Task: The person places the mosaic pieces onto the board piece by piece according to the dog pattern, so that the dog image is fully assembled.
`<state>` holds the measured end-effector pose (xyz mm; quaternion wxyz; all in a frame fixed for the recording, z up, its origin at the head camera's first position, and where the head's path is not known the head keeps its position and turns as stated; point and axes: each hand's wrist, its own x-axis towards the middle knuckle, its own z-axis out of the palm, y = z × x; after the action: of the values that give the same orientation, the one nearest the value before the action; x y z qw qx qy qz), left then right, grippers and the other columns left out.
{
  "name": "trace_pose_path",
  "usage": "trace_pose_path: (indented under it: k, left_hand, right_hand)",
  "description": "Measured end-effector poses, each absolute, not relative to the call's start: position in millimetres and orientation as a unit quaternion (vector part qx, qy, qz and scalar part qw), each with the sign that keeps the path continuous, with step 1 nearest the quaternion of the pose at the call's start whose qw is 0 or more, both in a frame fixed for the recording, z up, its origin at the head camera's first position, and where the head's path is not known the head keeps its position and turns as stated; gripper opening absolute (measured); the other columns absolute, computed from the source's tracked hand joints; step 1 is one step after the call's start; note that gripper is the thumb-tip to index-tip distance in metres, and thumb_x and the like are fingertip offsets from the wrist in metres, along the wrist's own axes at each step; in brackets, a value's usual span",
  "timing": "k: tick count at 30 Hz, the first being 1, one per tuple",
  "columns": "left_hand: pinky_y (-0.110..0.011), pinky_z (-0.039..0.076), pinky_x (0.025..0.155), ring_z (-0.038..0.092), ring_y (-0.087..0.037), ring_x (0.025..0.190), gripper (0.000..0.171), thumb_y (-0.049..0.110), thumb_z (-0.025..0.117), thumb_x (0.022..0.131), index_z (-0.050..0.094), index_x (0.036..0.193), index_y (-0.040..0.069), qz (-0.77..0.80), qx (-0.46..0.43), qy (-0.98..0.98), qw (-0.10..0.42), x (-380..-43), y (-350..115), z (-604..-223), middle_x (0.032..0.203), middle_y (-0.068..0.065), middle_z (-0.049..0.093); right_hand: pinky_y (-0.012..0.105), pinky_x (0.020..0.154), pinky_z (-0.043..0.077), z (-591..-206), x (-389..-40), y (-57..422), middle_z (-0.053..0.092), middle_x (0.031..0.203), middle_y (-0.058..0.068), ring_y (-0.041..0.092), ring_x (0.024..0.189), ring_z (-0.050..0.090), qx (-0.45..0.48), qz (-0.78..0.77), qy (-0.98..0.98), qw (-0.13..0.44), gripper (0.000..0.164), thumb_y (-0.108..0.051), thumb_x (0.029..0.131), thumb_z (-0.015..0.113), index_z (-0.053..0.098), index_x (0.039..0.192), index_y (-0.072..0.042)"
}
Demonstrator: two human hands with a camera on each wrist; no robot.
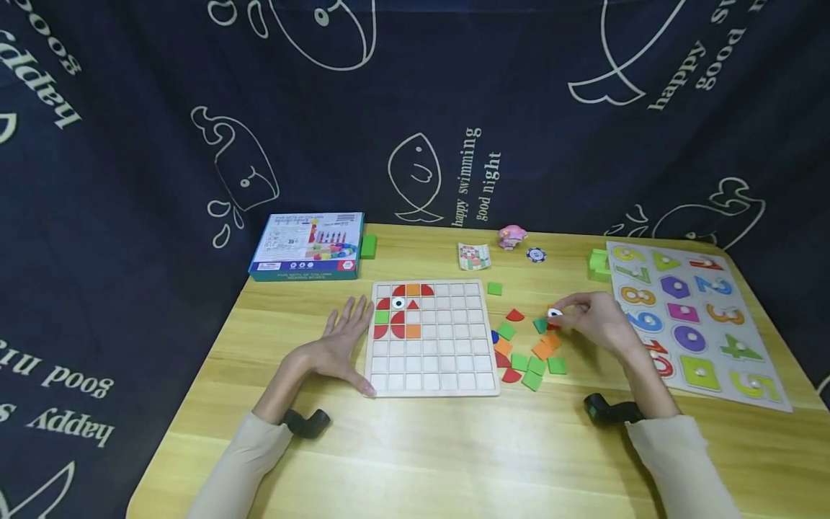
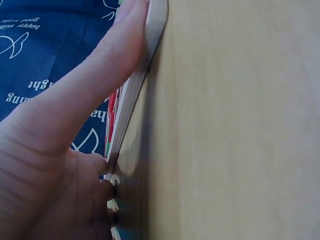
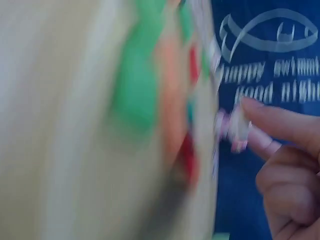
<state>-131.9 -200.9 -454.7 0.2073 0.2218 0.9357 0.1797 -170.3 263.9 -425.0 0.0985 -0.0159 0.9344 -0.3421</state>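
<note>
A white grid board (image 1: 447, 349) lies on the table, with red, orange and green pieces in its upper left squares. Among them sits a round eye piece (image 1: 398, 303), white with a dark centre. My left hand (image 1: 333, 352) is spread along the board's left edge, its thumb at the near corner. To the right of the board, my right hand (image 1: 595, 318) pinches another eye piece (image 1: 554, 314) between thumb and finger, above the loose pieces. In the right wrist view that eye piece (image 3: 241, 125) shows edge-on and blurred.
Loose green squares (image 1: 533, 380), orange squares (image 1: 543, 349) and red quarter-circles (image 1: 515, 315) lie right of the board. A number puzzle board (image 1: 713, 328) covers the far right. Behind are a boxed toy (image 1: 308, 245), a pattern card (image 1: 474, 256) and a pink figurine (image 1: 511, 236).
</note>
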Motion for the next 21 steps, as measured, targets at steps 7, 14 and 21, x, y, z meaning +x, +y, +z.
trace_pose_path:
  k: [7, 14, 21]
  left_hand:
    - [-0.060, -0.009, 0.119, -0.022, -0.036, 0.148, 0.156, 0.075, 0.080, 0.046, -0.013, 0.154, 0.011, 0.176, 0.223, 0.937, 0.202, -133, -201, -457, 0.160, -0.013, -0.023]
    - [-0.061, -0.007, 0.119, -0.021, -0.037, 0.148, 0.156, 0.076, 0.079, 0.047, -0.013, 0.154, 0.010, 0.175, 0.233, 0.935, 0.200, -135, -197, -457, 0.160, -0.013, -0.024]
    - [-0.060, -0.008, 0.119, -0.022, -0.036, 0.148, 0.155, 0.074, 0.081, 0.047, -0.013, 0.154, 0.011, 0.176, 0.222, 0.938, 0.201, -133, -200, -455, 0.161, -0.013, -0.023]
  right_hand:
    - [0.024, 0.047, 0.025, -421, -204, 151, 0.036, 0.059, -0.001, 0.015, 0.053, 0.031, -0.104, -0.416, 0.891, 0.147, 0.023, -0.022, 0.080, 0.079, 0.075, 0.101, -0.013]
    - [0.030, 0.078, 0.041, -437, -224, 88, 0.068, 0.114, 0.002, 0.017, 0.094, 0.050, -0.086, -0.444, 0.874, 0.178, 0.022, -0.018, 0.073, 0.084, 0.077, 0.093, -0.011]
    - [0.029, 0.066, 0.033, -438, -229, 79, 0.071, 0.115, 0.005, 0.018, 0.082, 0.044, -0.079, -0.435, 0.879, 0.178, 0.023, -0.017, 0.069, 0.087, 0.079, 0.089, -0.012]
